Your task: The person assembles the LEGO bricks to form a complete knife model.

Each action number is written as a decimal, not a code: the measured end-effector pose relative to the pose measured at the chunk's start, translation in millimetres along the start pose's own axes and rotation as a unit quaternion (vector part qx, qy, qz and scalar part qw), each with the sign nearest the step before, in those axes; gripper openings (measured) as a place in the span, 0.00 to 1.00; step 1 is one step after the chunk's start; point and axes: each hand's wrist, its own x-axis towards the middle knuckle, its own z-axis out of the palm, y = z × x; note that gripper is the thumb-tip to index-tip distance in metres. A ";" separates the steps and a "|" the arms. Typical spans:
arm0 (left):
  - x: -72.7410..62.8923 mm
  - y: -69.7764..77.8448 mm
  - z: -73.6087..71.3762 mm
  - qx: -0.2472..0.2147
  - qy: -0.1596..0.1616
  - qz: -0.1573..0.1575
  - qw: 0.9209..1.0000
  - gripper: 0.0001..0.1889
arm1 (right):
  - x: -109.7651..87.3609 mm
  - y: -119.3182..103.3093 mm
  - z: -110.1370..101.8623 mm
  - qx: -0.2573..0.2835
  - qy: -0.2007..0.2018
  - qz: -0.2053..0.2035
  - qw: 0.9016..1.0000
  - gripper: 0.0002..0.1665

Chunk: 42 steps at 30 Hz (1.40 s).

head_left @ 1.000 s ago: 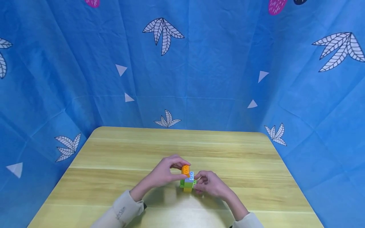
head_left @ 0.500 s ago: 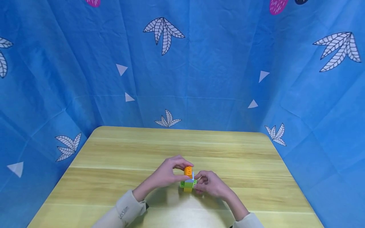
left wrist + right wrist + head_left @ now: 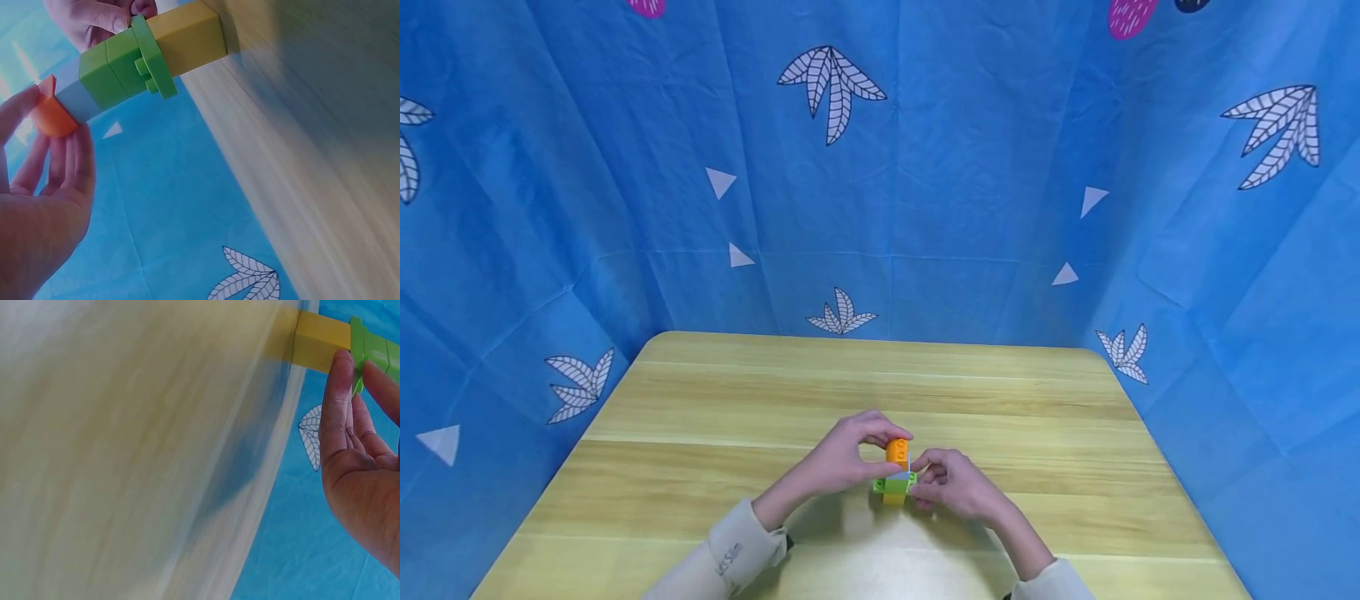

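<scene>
A tower of toy building bricks stands upright on the table. Its yellow brick is lowest, under a wider green plate with studs at its ends. Green bricks and a light blue brick sit above that. My left hand pinches an orange brick, rounded on one side, between thumb and fingers. This orange brick sits against the top of the light blue one, which it mostly hides in the head view. From the right, my right hand pinches the end of the green plate.
The wooden table spreads around the tower. Behind it and along both sides hangs a blue cloth printed with leaves and triangles.
My left hand has shifted slightly right with the orange brick, which now covers the light blue brick's studs. My right hand has stayed at the green plate.
</scene>
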 end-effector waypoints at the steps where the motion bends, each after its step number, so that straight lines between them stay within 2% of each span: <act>1: 0.2 0.4 0.4 0.003 0.001 -0.001 1.000 0.23 | 0.2 -0.1 0.0 0.000 0.000 0.000 1.000 0.18; 9: 1.0 3.3 2.2 0.028 0.002 -0.001 1.000 0.21 | 0.8 0.0 -0.1 -0.002 0.000 0.000 1.000 0.19; 15: 1.0 3.5 2.3 0.047 0.001 -0.012 0.999 0.21 | 1.1 0.2 0.0 0.000 -0.002 0.002 1.000 0.19; 24: 0.5 6.0 2.4 0.046 0.002 -0.025 0.999 0.22 | 2.2 0.6 -0.6 0.000 -0.006 -0.003 1.000 0.19; 35: -1.3 7.1 2.0 0.062 0.008 -0.016 0.998 0.21 | 3.7 1.0 -1.0 -0.008 -0.009 0.004 1.000 0.19; 42: -0.7 7.7 2.9 0.067 0.009 -0.026 0.997 0.21 | 4.5 0.8 -2.3 -0.007 -0.010 0.002 1.000 0.19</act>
